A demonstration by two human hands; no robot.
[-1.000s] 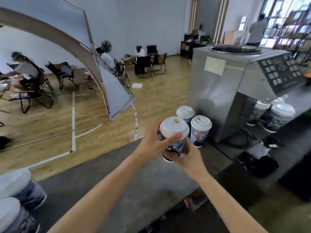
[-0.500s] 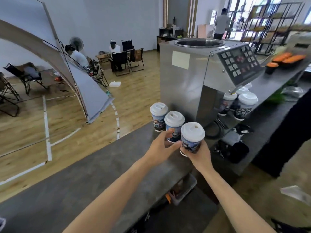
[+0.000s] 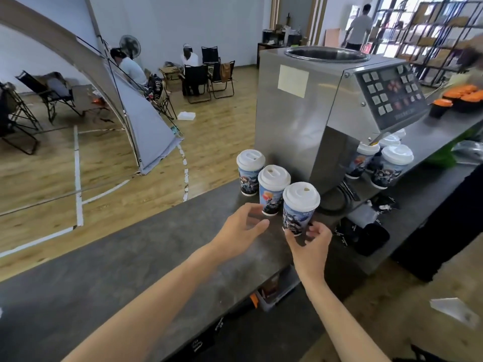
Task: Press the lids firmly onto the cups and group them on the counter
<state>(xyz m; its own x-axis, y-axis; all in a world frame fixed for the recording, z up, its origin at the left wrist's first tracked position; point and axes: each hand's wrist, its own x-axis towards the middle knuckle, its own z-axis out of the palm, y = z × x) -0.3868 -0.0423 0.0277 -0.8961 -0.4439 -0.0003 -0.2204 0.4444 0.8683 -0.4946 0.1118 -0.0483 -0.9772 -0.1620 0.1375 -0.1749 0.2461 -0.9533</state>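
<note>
We start on the left, where the grey surface (image 3: 109, 278) runs across under both our forearms. Our left grip (image 3: 241, 228) hovers over it, released, fingers spread and loose, holding nothing. Its fingertips sit just beside the base of the middle cup, and we cannot tell whether they touch.

Now the 3 cups, upright in a slanted line, each just beside the next. The far cup (image 3: 249, 173) stands by the surface's far edge, the middle cup (image 3: 273, 192) is nearer to us, and the near cup (image 3: 300, 210) is closest to the near edge. All 3 wear white lids (image 3: 301, 195), seated flat as far as we can see.

Our right grip (image 3: 309, 246) is grasping the near cup low down, thumb on one side of the base and fingers curled round the other.

Further right, the steel machine (image 3: 308, 118) stands on the surface just behind the line. Beyond it, more lidded cups (image 3: 392, 165) cluster under its front panel, and orange-lidded cups (image 3: 441, 108) sit toward the surface's far right end.
</note>
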